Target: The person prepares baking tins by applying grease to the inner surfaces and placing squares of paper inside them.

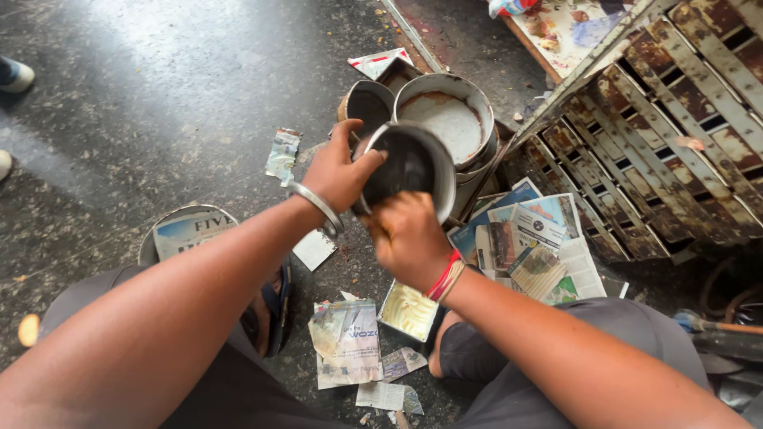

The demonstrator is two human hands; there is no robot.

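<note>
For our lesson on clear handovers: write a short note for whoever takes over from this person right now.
Left hand: fingers grip the rim of the round tin, held tilted above the floor.
Right hand: closed at the tin's lower edge; what it holds is hidden.
Nearby: pale-lined round tin behind, small rectangular tray below, newspaper stack to the right.
Done and left: cannot tell.

Round metal tin (pixel 413 168), dark greasy inside, tilted on edge, held above the floor, possibly empty.
</note>
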